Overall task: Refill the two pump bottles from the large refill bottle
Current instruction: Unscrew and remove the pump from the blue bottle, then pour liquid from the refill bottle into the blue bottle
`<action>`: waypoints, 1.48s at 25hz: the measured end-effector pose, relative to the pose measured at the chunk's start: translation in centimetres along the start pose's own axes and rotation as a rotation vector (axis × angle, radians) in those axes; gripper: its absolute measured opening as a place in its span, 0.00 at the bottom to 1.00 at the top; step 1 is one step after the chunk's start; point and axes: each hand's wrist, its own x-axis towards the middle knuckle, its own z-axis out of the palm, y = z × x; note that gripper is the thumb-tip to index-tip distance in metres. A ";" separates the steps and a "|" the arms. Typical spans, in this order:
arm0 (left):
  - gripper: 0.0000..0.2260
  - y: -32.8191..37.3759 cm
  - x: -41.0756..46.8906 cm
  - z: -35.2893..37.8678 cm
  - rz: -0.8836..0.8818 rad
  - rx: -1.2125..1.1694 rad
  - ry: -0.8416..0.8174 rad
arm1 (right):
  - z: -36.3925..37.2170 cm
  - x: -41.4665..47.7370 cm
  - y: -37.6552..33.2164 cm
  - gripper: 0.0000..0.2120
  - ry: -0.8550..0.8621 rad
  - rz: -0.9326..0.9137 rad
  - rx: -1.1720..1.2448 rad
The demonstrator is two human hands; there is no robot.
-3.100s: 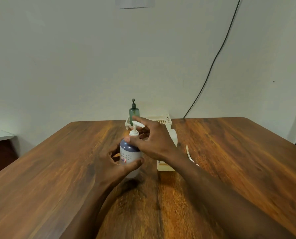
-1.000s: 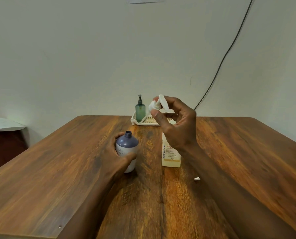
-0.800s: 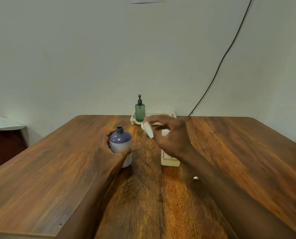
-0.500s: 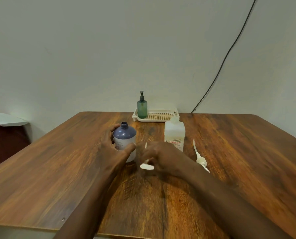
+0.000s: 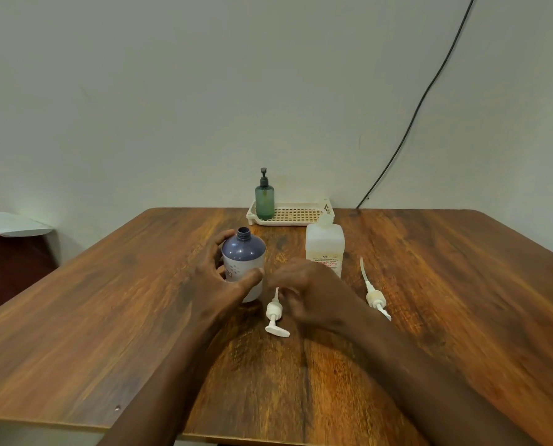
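Note:
My left hand (image 5: 217, 278) grips the purple-topped pump bottle (image 5: 243, 252), which stands upright with its neck uncapped. Its white pump head (image 5: 274, 313) lies flat on the table just right of the bottle. My right hand (image 5: 310, 294) hovers beside that pump, fingers relaxed and holding nothing; it looks blurred. The large translucent refill bottle (image 5: 325, 246) stands behind my right hand, with no cap visible on its neck. A second white pump (image 5: 373, 292) lies to its right. The green pump bottle (image 5: 264, 196), pump fitted, stands in the cream tray (image 5: 297, 214) at the back.
The wooden table (image 5: 107, 317) reaches the wall at the back. A black cable (image 5: 410, 123) runs down the wall to the table's far edge. A white object (image 5: 11, 223) sits off the table at far left.
My right hand unscrewed the white pump from the purple bottle, lifted it away, lowered it to the table and let go of it. My left hand kept its grip on the bottle.

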 end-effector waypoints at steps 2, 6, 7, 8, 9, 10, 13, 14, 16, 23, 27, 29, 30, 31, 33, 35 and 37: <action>0.37 0.8 -0.1 0.3 0.017 -0.011 0.000 | -1.0 0.1 0.2 0.14 0.235 -0.048 -0.056; 0.37 2.4 0.7 1.4 0.103 -0.028 -0.026 | -3.5 0.1 1.7 0.19 0.551 0.021 -0.227; 0.37 2.7 1.1 1.8 0.121 -0.035 -0.021 | -4.0 -0.1 2.2 0.22 0.564 0.085 -0.256; 0.37 3.0 1.6 2.3 0.133 -0.046 -0.018 | -4.3 -0.2 2.7 0.26 0.560 0.154 -0.265; 0.37 3.1 2.2 2.7 0.144 -0.059 -0.019 | -4.5 -0.3 3.2 0.29 0.551 0.222 -0.250; 0.38 3.2 2.8 3.2 0.156 -0.076 -0.022 | -4.5 -0.3 3.7 0.32 0.540 0.287 -0.210; 0.38 3.2 4.0 4.6 0.192 -0.129 -0.039 | -3.8 -0.5 5.1 0.39 0.503 0.463 0.059; 0.39 3.0 4.2 5.1 0.194 -0.147 -0.044 | -3.5 -0.7 5.5 0.39 0.471 0.505 0.165; 0.39 2.5 4.0 6.0 0.188 -0.180 -0.043 | -2.8 -1.2 6.3 0.41 0.374 0.550 0.347; 0.36 1.3 3.4 6.7 0.198 -0.180 -0.032 | -2.6 -1.4 7.2 0.44 0.426 0.550 0.372; 0.37 1.7 2.8 7.1 0.223 -0.163 -0.073 | -4.2 -1.6 7.4 0.42 0.636 0.472 0.025; 0.39 2.0 2.5 7.6 0.229 -0.149 -0.091 | -4.5 -1.8 7.6 0.43 0.673 0.422 -0.138; 0.40 2.2 2.4 7.8 0.229 -0.140 -0.098 | -4.5 -2.0 7.7 0.44 0.666 0.408 -0.204; 0.40 2.4 2.3 8.0 0.227 -0.132 -0.106 | -4.6 -2.1 7.8 0.44 0.655 0.399 -0.254; 0.41 2.6 2.1 8.2 0.230 -0.114 -0.123 | -4.5 -2.4 8.0 0.44 0.640 0.387 -0.320; 0.40 2.7 1.9 8.3 0.237 -0.105 -0.134 | -4.4 -2.5 8.2 0.44 0.629 0.378 -0.360; 0.40 2.6 1.7 8.4 0.234 -0.103 -0.136 | -4.3 -2.5 8.3 0.44 0.614 0.361 -0.378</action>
